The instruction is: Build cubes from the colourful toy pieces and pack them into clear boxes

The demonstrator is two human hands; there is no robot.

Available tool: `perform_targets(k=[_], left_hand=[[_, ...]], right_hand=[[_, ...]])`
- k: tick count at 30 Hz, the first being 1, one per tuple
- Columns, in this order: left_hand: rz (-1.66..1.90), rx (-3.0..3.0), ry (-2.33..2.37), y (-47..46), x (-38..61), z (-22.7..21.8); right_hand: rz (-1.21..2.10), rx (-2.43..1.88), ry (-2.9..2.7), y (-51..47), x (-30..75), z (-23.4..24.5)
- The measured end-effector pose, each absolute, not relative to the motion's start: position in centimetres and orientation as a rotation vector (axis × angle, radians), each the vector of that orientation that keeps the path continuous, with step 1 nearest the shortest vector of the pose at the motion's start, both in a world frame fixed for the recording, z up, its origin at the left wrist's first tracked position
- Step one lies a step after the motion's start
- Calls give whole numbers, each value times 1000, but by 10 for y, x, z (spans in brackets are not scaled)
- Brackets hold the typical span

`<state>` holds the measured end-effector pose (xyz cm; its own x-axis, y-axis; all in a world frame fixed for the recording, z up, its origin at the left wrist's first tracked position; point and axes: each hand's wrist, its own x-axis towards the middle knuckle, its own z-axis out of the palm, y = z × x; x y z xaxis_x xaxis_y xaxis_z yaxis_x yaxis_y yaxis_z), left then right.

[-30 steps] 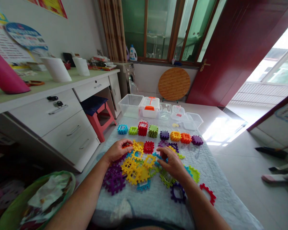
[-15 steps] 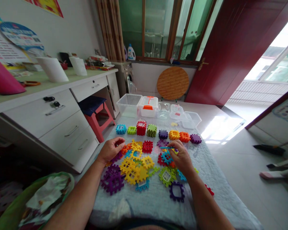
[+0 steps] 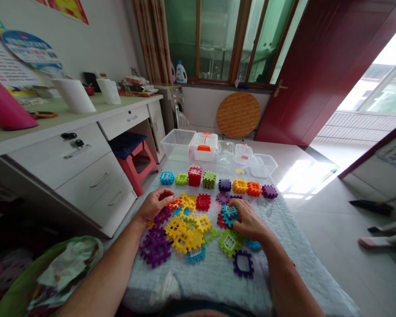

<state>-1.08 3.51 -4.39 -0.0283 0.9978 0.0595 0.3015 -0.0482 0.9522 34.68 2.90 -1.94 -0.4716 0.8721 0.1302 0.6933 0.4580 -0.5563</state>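
Observation:
My right hand (image 3: 249, 220) pinches a blue window tile (image 3: 231, 208) over another blue tile and a red tile (image 3: 221, 221) on the cloth-covered table. My left hand (image 3: 154, 204) hovers beside the orange tiles (image 3: 174, 203), its fingers loosely curled, thumb apart, nothing visible in them. Between the hands lies a loose heap of yellow tiles (image 3: 182, 240), with purple tiles (image 3: 155, 248) at its left. A red tile stack (image 3: 203, 202) sits just beyond the heap. Near my right wrist are a green tile (image 3: 230, 242) and a dark purple square frame (image 3: 243, 264).
Sorted tile stacks form a row farther back, from a blue stack (image 3: 166, 178) to a purple stack (image 3: 269, 191). Behind them stand clear plastic boxes (image 3: 178, 143), one lidded box (image 3: 205, 147) with an orange latch. A desk (image 3: 69, 145) and stool (image 3: 135, 167) are at left.
My right hand has lowered and tipped the blue tile, which was held edge-on above the pile, onto the other blue tile. My left hand has barely moved.

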Motion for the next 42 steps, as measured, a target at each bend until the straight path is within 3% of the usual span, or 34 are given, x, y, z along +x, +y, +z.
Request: perform_targets(k=[22, 32, 42], left_hand=[[1136, 1282, 1353, 35, -13, -47], [1136, 1317, 1362, 36, -16, -50], [1136, 1293, 1355, 36, -15, -49]], right_hand=[[541, -1393, -2313, 31, 347, -22], [769, -1176, -2417, 23, 348, -4], [622, -1241, -2536, 24, 348, -16]])
